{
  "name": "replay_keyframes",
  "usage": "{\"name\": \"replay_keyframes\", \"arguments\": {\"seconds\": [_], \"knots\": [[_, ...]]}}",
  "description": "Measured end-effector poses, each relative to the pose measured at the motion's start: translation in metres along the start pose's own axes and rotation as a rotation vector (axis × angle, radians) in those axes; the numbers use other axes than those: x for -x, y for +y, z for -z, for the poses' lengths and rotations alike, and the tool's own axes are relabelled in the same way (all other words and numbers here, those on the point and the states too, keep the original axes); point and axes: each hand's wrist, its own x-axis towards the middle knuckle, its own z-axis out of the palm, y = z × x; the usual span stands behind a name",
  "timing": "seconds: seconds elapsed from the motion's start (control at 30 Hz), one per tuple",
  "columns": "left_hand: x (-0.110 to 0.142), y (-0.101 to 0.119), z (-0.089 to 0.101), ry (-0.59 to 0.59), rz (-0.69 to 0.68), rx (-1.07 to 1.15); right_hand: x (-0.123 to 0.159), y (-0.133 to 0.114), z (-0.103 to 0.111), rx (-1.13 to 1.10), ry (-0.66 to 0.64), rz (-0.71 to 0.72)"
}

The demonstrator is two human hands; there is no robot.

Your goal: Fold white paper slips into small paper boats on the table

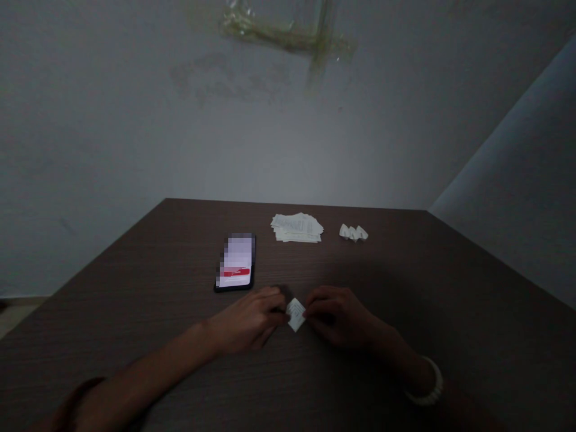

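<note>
paper square (296, 314) pinched by closed fingers of left hand (245, 318) and right hand (337, 317); beyond the square sit a phone (235, 262), a stack of slips (297, 227), three folded slips (353, 233).

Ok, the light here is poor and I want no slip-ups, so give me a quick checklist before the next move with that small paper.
Left hand and right hand both at the paper: ok.
Paper's creases sharp: cannot tell, too small and dim.
Phone apart from the left hand: ok.
Stack squared up: not ok, its sheets are fanned.
Three folded pieces apart from the stack: ok.
Light on the hands: not ok, they are in dim shade.
</note>
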Motion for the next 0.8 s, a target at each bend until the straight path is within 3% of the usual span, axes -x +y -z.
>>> {"name": "replay_keyframes", "arguments": {"seconds": [0.3,0.53,0.8], "knots": [[0.0,0.0,0.002,0.011,0.027,0.09,-0.007,-0.001,-0.012,-0.148,0.083,-0.181],[-0.001,-0.003,-0.005,0.068,0.08,0.118,-0.005,0.001,-0.017,-0.107,0.056,-0.104],[0.003,-0.003,0.001,0.068,0.023,0.11,-0.005,-0.002,-0.013,-0.045,0.01,-0.066]]}}
